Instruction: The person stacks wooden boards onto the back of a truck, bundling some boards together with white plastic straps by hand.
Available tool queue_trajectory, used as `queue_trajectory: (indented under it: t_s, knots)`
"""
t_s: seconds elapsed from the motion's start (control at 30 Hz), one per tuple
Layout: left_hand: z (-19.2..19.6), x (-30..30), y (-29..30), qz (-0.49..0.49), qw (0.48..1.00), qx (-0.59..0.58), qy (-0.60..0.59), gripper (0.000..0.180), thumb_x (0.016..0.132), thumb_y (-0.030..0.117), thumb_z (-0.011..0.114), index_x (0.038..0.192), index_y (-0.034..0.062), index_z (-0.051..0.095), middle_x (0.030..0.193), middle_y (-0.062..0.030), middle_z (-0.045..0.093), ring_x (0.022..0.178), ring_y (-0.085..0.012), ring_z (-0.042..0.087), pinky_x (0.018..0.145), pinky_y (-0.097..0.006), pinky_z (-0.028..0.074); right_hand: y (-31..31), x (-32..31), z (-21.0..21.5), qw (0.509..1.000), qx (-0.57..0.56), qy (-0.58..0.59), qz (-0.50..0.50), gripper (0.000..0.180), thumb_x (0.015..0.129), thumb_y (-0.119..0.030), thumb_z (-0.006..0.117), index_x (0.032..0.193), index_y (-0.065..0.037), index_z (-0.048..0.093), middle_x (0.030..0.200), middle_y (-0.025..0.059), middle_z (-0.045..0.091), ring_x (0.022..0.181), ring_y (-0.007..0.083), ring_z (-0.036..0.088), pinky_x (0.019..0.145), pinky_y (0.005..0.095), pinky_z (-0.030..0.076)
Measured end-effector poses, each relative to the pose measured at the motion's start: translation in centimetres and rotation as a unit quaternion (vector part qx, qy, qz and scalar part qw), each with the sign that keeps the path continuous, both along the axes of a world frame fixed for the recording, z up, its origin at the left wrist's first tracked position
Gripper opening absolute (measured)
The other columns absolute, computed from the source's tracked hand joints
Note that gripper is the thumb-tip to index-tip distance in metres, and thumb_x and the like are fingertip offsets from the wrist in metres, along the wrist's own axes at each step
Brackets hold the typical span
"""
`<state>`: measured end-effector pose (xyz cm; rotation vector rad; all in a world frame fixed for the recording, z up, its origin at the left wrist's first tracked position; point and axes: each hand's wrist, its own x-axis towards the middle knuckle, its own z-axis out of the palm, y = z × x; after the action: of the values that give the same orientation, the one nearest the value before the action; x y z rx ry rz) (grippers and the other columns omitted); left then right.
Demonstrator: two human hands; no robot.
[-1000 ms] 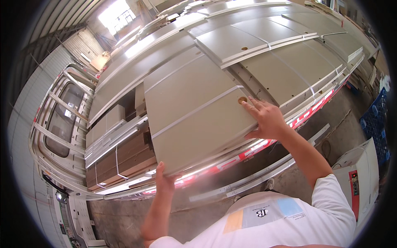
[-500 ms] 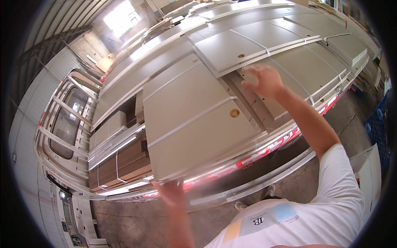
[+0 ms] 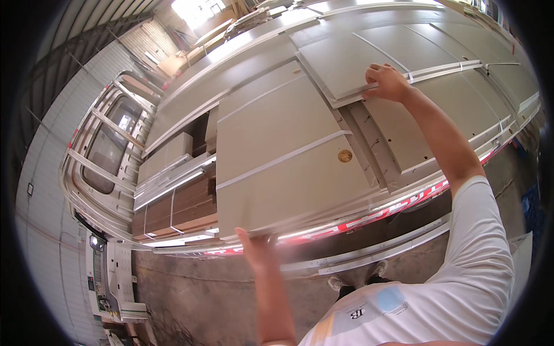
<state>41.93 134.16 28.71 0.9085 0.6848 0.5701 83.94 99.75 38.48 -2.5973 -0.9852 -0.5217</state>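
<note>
A flat pack of grey-beige panels (image 3: 277, 155), bound with white straps, lies on the truck bed with a round knot-coloured spot near its right side. My left hand (image 3: 258, 251) is at its near edge by the metal side rail, thumb up; its fingers are blurred and partly hidden, so its grip cannot be made out. Farther right, another strapped panel stack (image 3: 340, 63) rests higher. My right hand (image 3: 388, 82) is closed on the near edge of this stack, fingers curled over the top and thumb lower. Between the packs shows a brownish gap (image 3: 366, 135).
Brown strapped board bundles (image 3: 179, 210) and metal strips lie left of the pack. The truck cab's rear window frame (image 3: 107, 141) stands at the left. A red-and-white marked side rail (image 3: 352, 226) runs along the near edge. Long white strips (image 3: 369, 254) lie below on the floor.
My right hand has moved from above the gap to the upper stack's edge and closed there. The left hand stays by the near edge. The whole view has shifted slightly.
</note>
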Motion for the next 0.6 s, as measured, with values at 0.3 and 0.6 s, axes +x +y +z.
queue_trajectory:
  t_s: [0.3,0.6]
  knots:
    - [-2.2,1.2,2.0,0.009,1.000,0.015,-0.008,0.099,0.083,0.080,0.061,0.152,0.0134,0.038,0.152,-0.0080,0.042,0.134,-0.0291,0.044,0.108,-0.052,0.033,-5.9,-3.0,-0.4,0.996,0.053,-0.013,0.075,0.041,0.068,-0.032,0.088,0.088,-0.009,0.059,0.091,0.0065,0.063,0.090,0.0317,0.061,0.080,0.0438,0.049]
    - [-0.7,0.8,1.1,0.008,1.000,0.023,0.013,0.092,0.084,0.083,0.056,0.148,0.0181,0.044,0.143,-0.0018,0.050,0.121,-0.0215,0.050,0.096,-0.042,0.040,-5.3,-6.8,-2.1,0.969,0.090,-0.223,0.060,0.046,0.074,-0.045,0.082,0.093,-0.008,0.062,0.093,0.0116,0.062,0.098,0.0350,0.059,0.085,0.0477,0.049]
